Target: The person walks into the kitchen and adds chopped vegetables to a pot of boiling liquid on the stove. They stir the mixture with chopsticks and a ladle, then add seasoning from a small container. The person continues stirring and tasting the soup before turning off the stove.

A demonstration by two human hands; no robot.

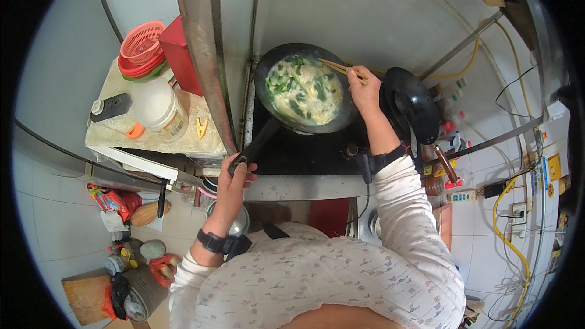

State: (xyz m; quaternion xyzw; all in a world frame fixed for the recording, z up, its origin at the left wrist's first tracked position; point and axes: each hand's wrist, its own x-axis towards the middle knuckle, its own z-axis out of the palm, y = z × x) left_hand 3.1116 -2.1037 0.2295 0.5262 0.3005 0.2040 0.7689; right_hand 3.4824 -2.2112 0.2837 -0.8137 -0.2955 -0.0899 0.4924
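My left hand (233,183) grips the black handle (257,144) of a dark wok (269,59) on the black stovetop (315,155). Inside the wok is a pale, cloudy broth with green leaves (299,93) and what look like noodles or egg strands. In my right hand (365,89) is a pair of wooden chopsticks (340,67), held over the wok's right side. Their tips meet the food near the upper right rim.
Right of the wok stands a second black pan (413,100) with a ladle. A metal post (203,41) rises at left, beside a counter holding a white bucket (160,109), red box (180,55) and pink basket (142,41). A power strip (462,196) and yellow hose (502,233) are at right.
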